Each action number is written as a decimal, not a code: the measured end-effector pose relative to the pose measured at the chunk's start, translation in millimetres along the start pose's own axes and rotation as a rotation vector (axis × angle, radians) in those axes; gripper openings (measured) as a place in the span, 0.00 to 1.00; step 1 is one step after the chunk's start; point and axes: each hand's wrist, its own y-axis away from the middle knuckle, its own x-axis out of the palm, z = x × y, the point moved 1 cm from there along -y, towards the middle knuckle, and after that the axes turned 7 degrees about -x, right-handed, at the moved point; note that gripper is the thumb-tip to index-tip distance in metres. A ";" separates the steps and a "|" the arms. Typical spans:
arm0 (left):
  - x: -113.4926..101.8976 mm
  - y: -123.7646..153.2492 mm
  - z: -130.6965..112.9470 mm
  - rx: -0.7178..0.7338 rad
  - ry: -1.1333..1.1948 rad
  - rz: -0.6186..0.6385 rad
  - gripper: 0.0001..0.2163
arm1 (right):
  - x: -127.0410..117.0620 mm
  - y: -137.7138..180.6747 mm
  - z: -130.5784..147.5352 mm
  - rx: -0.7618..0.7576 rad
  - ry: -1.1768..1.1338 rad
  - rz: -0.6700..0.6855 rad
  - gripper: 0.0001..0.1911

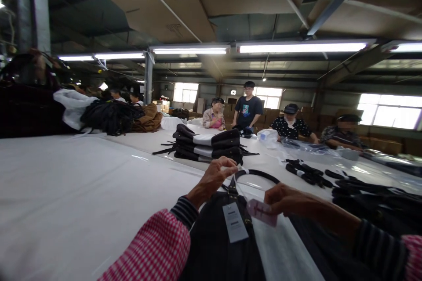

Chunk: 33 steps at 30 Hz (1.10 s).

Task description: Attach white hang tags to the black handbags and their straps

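A black bag [217,237] lies in front of me, its round handle [263,173] standing up at the top. My left hand [214,180] is closed in a pinch beside the handle, on a thin white tag string [235,180]. My right hand [285,199] grips a pinkish hang tag [262,213] by its right end, just over the bag. A white printed label [234,222] hangs on the bag's front below the handle. White wrapping sheet [283,246] lies along the bag's right side.
Stacked black bags [207,142] with white wraps stand ahead on the white table [82,184]. Black straps [308,172] and more dark bags lie to the right. Dark and brown bags [147,118] are piled at the far left. Several people are across the table, among clear plastic [300,144].
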 end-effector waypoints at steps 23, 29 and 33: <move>-4.2 -24.7 59.3 -0.320 -0.290 0.195 0.15 | 15.4 -66.8 30.5 -0.347 0.387 -0.211 0.08; -3.8 -19.2 79.1 -0.395 -0.057 0.288 0.09 | 18.4 -78.3 17.3 -0.332 0.590 -0.063 0.10; 2.1 -18.4 83.6 -0.450 0.091 0.261 0.18 | 11.1 -84.9 5.9 -0.354 0.519 -0.029 0.10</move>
